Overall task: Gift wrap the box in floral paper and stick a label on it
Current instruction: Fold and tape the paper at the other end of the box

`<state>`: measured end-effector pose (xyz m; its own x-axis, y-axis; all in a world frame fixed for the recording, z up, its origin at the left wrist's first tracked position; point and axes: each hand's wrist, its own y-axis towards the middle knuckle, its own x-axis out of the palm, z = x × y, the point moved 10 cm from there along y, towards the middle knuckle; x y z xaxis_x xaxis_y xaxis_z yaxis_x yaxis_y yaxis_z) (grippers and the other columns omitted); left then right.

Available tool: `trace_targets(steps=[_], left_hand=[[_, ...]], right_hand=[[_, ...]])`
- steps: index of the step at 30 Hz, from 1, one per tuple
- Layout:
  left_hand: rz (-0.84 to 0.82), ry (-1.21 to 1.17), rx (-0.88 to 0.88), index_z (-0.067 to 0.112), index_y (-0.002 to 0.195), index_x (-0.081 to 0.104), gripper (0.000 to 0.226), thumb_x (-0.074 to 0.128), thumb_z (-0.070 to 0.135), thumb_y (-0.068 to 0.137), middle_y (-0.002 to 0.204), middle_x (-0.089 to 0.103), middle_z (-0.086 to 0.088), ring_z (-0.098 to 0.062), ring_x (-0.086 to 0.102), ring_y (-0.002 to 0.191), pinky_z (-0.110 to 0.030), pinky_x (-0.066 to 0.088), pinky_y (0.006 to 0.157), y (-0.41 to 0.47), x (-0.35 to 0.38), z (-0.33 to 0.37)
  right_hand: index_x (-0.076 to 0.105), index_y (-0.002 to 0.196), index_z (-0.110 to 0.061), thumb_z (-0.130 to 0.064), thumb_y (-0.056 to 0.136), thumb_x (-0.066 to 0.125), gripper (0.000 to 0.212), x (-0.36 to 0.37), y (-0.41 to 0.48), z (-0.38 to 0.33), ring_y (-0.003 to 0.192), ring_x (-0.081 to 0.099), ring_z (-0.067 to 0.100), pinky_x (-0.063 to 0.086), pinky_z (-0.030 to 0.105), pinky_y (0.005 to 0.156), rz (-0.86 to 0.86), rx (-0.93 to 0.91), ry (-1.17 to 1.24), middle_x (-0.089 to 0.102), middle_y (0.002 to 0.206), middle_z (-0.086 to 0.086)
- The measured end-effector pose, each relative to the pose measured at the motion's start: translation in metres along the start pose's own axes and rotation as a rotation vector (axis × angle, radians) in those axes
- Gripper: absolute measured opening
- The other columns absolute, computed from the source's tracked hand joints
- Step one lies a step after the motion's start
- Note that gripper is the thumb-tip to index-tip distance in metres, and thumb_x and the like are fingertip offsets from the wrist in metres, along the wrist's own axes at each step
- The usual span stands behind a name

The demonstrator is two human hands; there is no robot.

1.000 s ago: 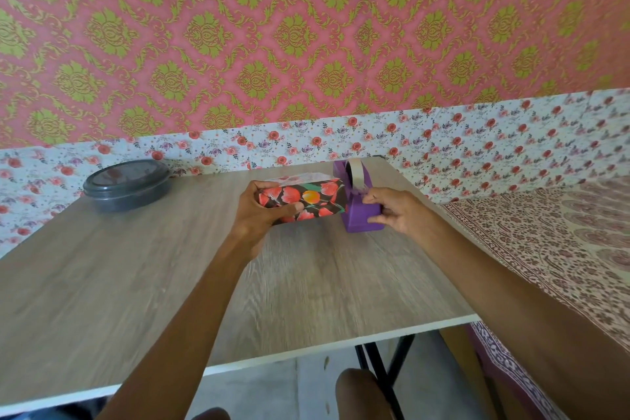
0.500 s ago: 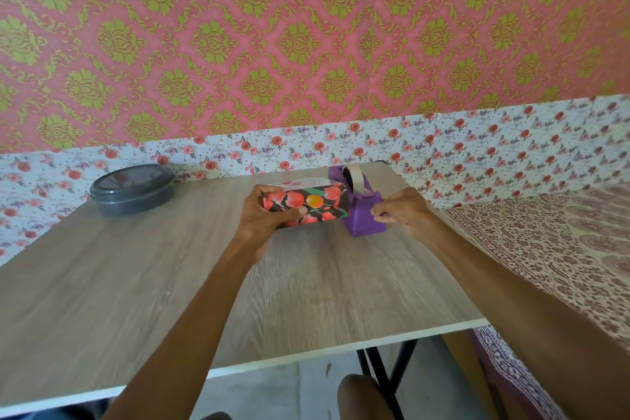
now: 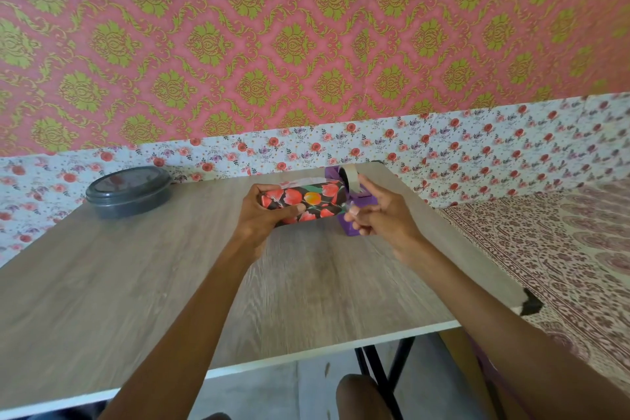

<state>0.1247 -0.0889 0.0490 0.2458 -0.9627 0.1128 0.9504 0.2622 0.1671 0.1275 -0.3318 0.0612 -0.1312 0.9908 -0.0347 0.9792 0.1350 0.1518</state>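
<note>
A lidded dark container [image 3: 129, 193] sits far left on the desk [image 3: 136, 283], contents hidden. The left hand [image 3: 264, 215] grips the floral-wrapped box [image 3: 306, 201] near the desk's far edge. The right hand [image 3: 381, 215] has lifted off the purple tape dispenser [image 3: 351, 228] and pinches a clear tape strip [image 3: 351, 210] beside the box.
</note>
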Motion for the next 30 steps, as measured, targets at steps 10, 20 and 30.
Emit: trace_targets(steps=[10,20,30], left_hand=[[-0.019,0.017,0.022,0.012,0.111,0.055,0.062,0.091,0.005,0.061,0.099,0.072,-0.011,-0.025,0.072,0.088,-0.041,0.060,0.079,-0.001,0.001,0.004],[-0.128,-0.018,0.020,0.011,0.114,0.051,0.067,0.089,0.013,0.059,0.111,0.067,-0.019,-0.032,0.069,0.100,-0.040,0.059,0.081,-0.004,0.011,0.006],[-0.073,-0.096,-0.021,0.008,0.111,0.056,0.055,0.082,-0.007,0.065,0.102,0.069,-0.014,-0.031,0.068,0.096,-0.041,0.060,0.079,0.000,0.003,0.001]], right_hand=[[-0.017,0.153,-0.020,-0.015,0.087,0.074,0.112,0.057,-0.014,0.007,0.059,0.065,0.010,0.050,0.022,0.052,0.122,0.035,0.203,0.076,0.082,0.003],[-0.010,0.155,-0.016,-0.006,0.083,0.077,0.114,0.058,-0.002,0.023,0.060,0.067,0.017,0.058,0.027,0.059,0.293,0.078,0.251,0.072,0.076,0.010],[0.034,0.141,-0.011,-0.047,0.070,0.084,0.094,0.046,0.006,0.031,0.048,0.066,0.014,0.054,0.029,0.043,0.362,0.090,-0.054,0.071,0.071,0.005]])
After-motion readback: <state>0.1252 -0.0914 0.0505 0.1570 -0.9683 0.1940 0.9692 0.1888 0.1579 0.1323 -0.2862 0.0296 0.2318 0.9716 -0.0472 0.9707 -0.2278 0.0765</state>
